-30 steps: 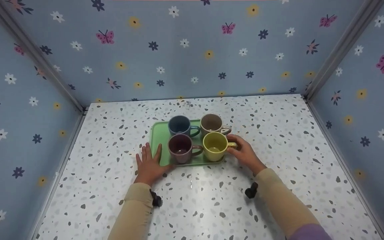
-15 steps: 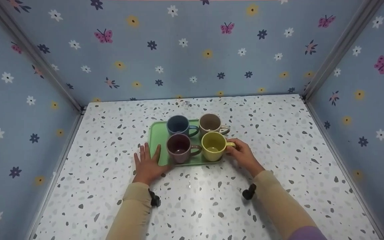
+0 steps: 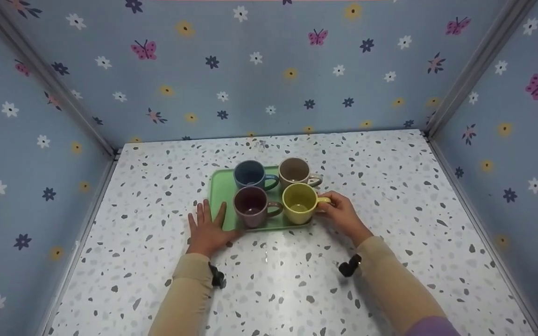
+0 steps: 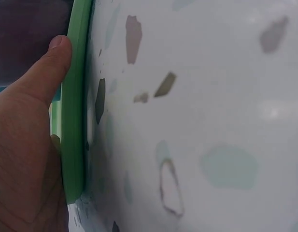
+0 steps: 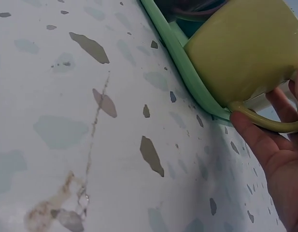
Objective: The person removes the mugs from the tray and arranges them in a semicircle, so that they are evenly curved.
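A green tray (image 3: pixel 222 186) carries a blue mug (image 3: pixel 250 173), a beige mug (image 3: pixel 294 171), a maroon mug (image 3: pixel 251 207) and a yellow mug (image 3: pixel 300 203), all upright with handles to the right. My left hand (image 3: pixel 207 234) rests at the tray's front left corner, fingers spread. In the left wrist view, its thumb (image 4: pixel 57 58) lies over the tray's rim, beside the maroon mug. At the front right, my right hand (image 3: pixel 343 215) pinches the yellow mug's handle. The right wrist view has the thumb (image 5: pixel 250 128) against that handle (image 5: pixel 269 123), with fingertips on its other side near the mug.
The tray stands on a white speckled tabletop (image 3: pixel 269 280). A blue wall (image 3: pixel 250 84) with flowers and butterflies closes off the back, and similar panels (image 3: pixel 17 186) flank both sides. Small black devices sit on both wrists.
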A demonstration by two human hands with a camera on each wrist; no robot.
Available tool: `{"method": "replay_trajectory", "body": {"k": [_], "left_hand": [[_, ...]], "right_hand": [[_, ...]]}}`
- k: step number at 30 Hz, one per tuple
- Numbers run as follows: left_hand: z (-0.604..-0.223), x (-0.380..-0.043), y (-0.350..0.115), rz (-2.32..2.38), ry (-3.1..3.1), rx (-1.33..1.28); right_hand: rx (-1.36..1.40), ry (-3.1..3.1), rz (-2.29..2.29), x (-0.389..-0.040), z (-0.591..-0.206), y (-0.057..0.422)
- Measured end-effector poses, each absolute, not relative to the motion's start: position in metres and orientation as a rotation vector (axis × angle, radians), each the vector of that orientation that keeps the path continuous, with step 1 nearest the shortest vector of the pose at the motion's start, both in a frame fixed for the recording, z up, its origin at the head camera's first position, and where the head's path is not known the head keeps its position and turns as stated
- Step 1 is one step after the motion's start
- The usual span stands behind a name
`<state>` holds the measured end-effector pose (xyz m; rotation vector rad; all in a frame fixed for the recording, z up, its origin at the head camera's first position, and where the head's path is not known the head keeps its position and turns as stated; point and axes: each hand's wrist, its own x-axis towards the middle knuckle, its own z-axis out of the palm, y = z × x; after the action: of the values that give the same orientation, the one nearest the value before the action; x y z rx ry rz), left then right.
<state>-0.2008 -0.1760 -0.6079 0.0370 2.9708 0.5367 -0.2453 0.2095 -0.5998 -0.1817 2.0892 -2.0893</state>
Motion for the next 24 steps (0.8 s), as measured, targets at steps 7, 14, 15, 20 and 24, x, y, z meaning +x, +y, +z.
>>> {"method": "replay_trajectory", "body": {"k": [7, 14, 15, 20, 24], "left_hand": [[-0.611, -0.204, -0.177, 0.521, 2.969, 0.046], [-0.612, -0.206, -0.176, 0.511, 2.964, 0.045], [-0.612, -0.206, -0.176, 0.513, 2.964, 0.045], [-0.611, -0.205, -0.176, 0.507, 2.967, 0.044], [-0.611, -0.205, -0.177, 0.523, 2.954, 0.037]], "right_hand": [[-0.119, 2.083, -2.079, -0.245, -0.586, 0.216], [-0.166, 2.111, -2.098, -0.246, -0.58, 0.233], [-0.162, 2.111, -2.099, -0.246, -0.579, 0.236], [-0.115, 2.126, -2.103, -0.246, -0.576, 0.249], [-0.064, 2.135, -2.102, -0.246, -0.577, 0.26]]}}
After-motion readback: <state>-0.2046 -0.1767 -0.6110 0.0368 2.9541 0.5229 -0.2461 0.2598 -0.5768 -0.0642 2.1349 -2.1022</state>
